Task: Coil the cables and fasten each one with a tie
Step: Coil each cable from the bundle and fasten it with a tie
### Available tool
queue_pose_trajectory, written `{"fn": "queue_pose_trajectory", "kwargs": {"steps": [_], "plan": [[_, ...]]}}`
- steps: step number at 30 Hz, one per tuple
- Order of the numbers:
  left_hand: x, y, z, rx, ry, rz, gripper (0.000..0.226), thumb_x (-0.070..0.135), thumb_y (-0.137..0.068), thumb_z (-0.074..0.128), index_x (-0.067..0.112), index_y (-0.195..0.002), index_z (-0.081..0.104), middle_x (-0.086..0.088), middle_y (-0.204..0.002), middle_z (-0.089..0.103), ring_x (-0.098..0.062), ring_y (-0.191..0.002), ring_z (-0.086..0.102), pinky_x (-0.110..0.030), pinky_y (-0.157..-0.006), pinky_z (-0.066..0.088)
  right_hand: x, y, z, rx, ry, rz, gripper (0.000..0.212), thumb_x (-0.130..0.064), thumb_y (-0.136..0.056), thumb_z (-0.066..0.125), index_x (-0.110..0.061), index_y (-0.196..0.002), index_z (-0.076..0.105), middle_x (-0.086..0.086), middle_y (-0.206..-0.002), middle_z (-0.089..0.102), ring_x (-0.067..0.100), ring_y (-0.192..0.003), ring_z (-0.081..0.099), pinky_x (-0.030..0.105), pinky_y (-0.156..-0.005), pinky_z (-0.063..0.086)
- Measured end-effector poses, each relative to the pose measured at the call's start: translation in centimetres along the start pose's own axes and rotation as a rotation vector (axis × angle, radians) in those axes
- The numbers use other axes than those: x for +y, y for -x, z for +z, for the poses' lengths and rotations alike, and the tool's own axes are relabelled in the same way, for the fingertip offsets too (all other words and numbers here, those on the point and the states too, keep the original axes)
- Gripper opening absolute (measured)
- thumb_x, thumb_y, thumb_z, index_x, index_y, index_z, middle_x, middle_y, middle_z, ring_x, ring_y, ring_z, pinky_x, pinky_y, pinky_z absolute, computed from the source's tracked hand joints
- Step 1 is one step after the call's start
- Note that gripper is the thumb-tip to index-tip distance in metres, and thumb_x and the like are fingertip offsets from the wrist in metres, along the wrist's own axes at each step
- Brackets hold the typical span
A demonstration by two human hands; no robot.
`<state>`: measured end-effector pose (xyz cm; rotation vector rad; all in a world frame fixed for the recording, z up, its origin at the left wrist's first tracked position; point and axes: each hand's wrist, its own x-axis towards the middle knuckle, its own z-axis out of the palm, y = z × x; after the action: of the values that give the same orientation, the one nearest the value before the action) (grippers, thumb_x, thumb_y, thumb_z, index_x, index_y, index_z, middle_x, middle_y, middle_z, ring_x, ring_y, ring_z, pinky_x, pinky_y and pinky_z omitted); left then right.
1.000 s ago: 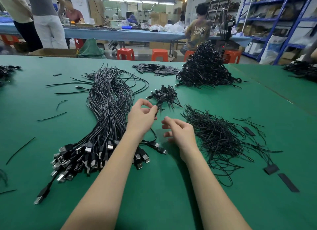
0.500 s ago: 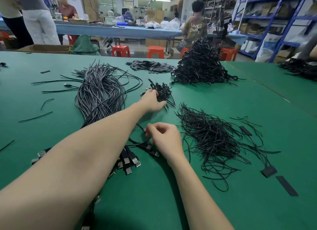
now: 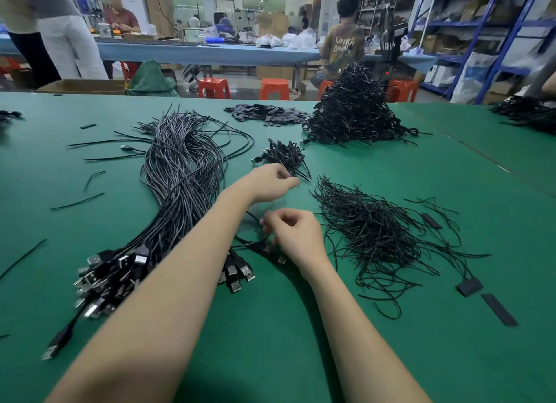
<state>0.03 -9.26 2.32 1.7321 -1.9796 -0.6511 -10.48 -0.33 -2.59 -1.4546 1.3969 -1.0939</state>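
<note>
A thick bundle of loose black cables (image 3: 183,174) runs up the green table (image 3: 270,336), its USB plugs (image 3: 114,270) fanned out near me. My left hand (image 3: 270,183) reaches forward, fingers loosely curled, its tips at the near edge of a small heap of coiled, tied cables (image 3: 282,157); nothing shows in its grasp. My right hand (image 3: 294,237) is curled over a single black cable (image 3: 255,243) beside the plug ends and pinches it. A loose pile of thin black ties (image 3: 370,228) lies just right of that hand.
A tall heap of finished coiled cables (image 3: 355,114) stands at the back, with flat black strips (image 3: 267,114) left of it. Stray ties and strips (image 3: 499,309) dot the table. Another cable pile (image 3: 526,114) is at far right. People work at a blue table (image 3: 210,52) behind.
My left hand carried a coiled cable forward to the small heap and let it go. My right hand shifted left and closed on a cable by the plugs.
</note>
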Motion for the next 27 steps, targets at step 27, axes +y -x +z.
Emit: {"fn": "queue_pose_trajectory", "kwargs": {"steps": [27], "plan": [[-2.2,9.0,1.4,0.096,-0.245,0.051,0.042,0.042,-0.102,0.04,0.028,-0.066,0.057,0.005,-0.076,0.065,-0.025,-0.083,0.06,-0.035,-0.078,0.045,-2.2,-0.1,-3.0,-0.331,0.548,0.004,0.014,-0.023,-0.076,0.078,-0.018,-0.071,0.066,-0.003,-0.068,0.071,0.011,-0.055,0.062,0.024,-0.063,0.054]]}}
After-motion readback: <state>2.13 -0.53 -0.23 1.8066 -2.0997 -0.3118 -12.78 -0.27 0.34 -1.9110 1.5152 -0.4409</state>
